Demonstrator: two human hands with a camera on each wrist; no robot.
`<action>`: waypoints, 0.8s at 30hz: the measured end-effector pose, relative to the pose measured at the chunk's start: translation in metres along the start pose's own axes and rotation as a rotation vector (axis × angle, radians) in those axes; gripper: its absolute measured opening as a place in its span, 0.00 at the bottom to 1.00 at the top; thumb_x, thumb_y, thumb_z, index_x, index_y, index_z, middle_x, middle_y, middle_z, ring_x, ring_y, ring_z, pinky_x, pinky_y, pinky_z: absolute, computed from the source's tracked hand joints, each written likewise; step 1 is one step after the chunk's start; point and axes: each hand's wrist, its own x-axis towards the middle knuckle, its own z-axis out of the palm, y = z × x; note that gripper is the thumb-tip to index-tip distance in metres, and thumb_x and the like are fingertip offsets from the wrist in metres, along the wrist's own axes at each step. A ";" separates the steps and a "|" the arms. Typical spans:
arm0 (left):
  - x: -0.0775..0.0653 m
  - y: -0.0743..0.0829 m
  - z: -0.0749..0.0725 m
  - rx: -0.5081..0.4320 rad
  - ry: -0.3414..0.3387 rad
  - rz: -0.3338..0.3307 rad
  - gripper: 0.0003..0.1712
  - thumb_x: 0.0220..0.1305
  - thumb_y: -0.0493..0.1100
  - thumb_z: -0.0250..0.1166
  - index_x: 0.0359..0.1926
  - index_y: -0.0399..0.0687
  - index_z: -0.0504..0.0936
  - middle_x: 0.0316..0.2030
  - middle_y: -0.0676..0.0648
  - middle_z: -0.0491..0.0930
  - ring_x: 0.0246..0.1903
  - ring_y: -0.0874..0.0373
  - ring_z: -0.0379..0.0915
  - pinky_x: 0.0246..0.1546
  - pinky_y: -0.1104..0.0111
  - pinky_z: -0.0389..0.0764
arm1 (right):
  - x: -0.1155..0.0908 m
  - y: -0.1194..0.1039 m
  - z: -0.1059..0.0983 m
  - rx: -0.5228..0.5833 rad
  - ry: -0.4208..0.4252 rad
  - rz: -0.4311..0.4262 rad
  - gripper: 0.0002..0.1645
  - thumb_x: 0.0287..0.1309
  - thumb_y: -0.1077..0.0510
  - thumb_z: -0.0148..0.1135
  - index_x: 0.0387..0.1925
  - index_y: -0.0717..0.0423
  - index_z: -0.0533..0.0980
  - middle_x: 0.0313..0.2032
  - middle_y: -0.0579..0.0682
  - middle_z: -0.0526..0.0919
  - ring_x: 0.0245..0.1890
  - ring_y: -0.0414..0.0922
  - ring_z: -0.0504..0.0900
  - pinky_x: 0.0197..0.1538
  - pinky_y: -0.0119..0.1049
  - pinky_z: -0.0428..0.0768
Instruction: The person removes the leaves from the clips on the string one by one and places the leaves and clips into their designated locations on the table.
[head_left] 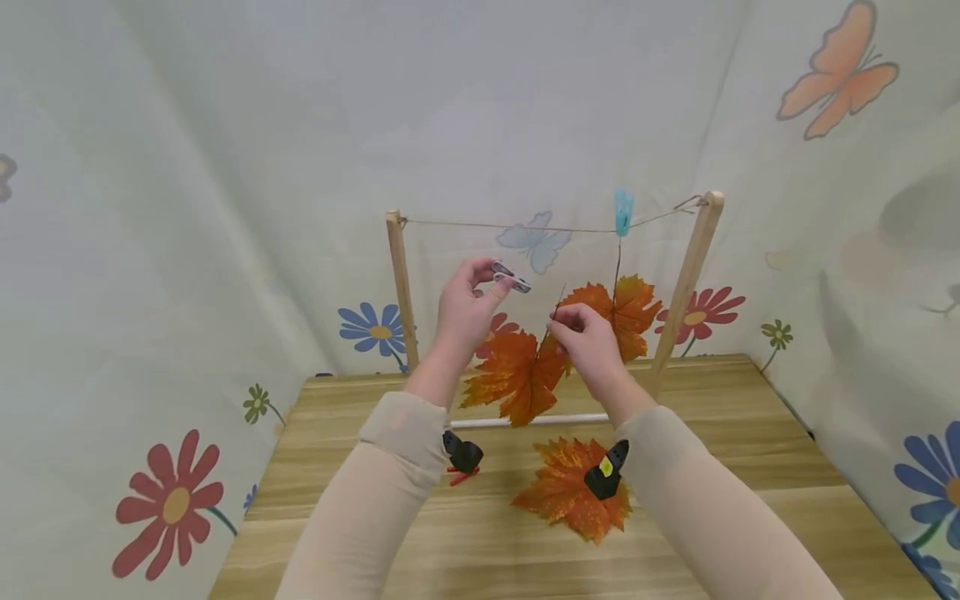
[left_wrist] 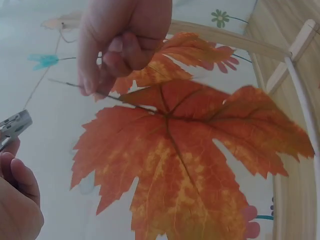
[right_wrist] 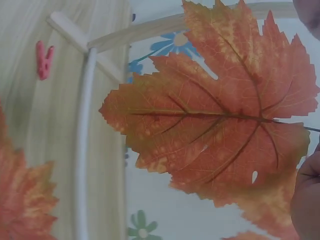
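Pinching one grey clothespin (head_left: 514,280) in my left hand (head_left: 467,307), I grip one orange-red, lobed leaf (head_left: 519,379) by its thin dark stem (left_wrist: 65,83) in my right hand (head_left: 588,340). Leaves: three; a second (head_left: 634,315) hangs from one translucent blue clothespin (head_left: 623,213) on one brown string (head_left: 517,227), a third (head_left: 558,487) lies on the wood-grain table (head_left: 720,404). Clothespins: three; one red (right_wrist: 44,61), on the table.

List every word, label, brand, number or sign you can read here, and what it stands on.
Readable text: none in any view.
Yellow sticker on the black device at the right wrist: any marking is too small to read.
Gray clothespin in the left hand: no lettering can be made out.
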 end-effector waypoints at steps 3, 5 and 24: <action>-0.005 -0.009 -0.001 0.001 -0.005 -0.027 0.22 0.60 0.50 0.65 0.53 0.49 0.75 0.44 0.52 0.79 0.40 0.55 0.70 0.39 0.66 0.70 | -0.004 0.011 -0.003 0.027 0.021 0.039 0.14 0.62 0.56 0.59 0.47 0.58 0.72 0.40 0.51 0.74 0.29 0.45 0.73 0.34 0.31 0.77; -0.009 -0.016 -0.002 -0.022 -0.015 -0.051 0.22 0.60 0.48 0.65 0.54 0.48 0.74 0.44 0.50 0.79 0.39 0.52 0.72 0.39 0.64 0.73 | -0.006 0.017 -0.005 0.048 0.030 0.052 0.15 0.62 0.56 0.59 0.47 0.60 0.72 0.39 0.51 0.74 0.28 0.44 0.72 0.32 0.31 0.76; -0.061 -0.093 -0.009 -0.110 -0.105 -0.345 0.26 0.59 0.50 0.66 0.57 0.51 0.73 0.51 0.50 0.76 0.11 0.60 0.56 0.10 0.73 0.63 | -0.030 0.068 -0.018 0.211 0.178 0.094 0.12 0.63 0.60 0.57 0.44 0.62 0.68 0.38 0.48 0.72 0.23 0.39 0.69 0.28 0.28 0.72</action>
